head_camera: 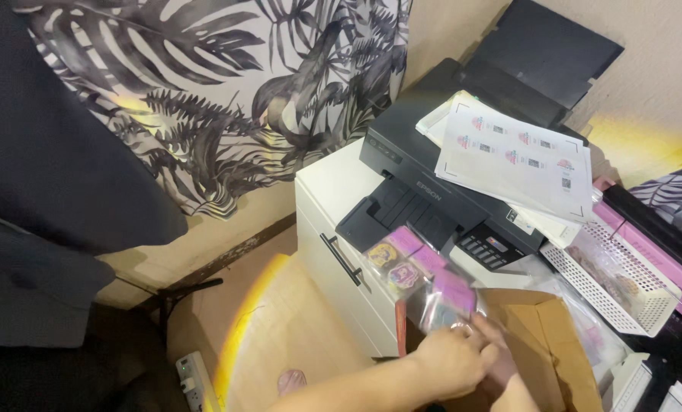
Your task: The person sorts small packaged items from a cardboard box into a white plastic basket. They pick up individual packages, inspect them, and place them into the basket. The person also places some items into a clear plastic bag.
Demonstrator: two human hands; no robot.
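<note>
Nearest the camera: left hand (451,358) comes in from bottom centre, fingers curled around the lower end of a strip of clear sleeves (425,278) with pink-topped cards and round printed stickers inside. The grip is at the bottom edge, so the strip stands up and fans out above the knuckles, faces readable. Right hand (501,347) is mostly hidden behind the left one; only fingers show at the strip's base. Touching it, I think, but can't tell whether it's gripping or just steadying.

Both hands sit over an open cardboard box (550,336), flaps folded out, so the strip is held right above the box mouth.

Down left on the floor: a white power strip (196,378).

Behind the strip: white cabinet (333,191) with a black bar handle, acting as the counter for a black printer (425,183). The output tray is extended toward the hands. A printed label sheet (520,156) lies flat on top of the printer, within easy reach. Right of it is a white mesh basket (623,286).

Far back: leaf-pattern curtain (226,91).
</note>
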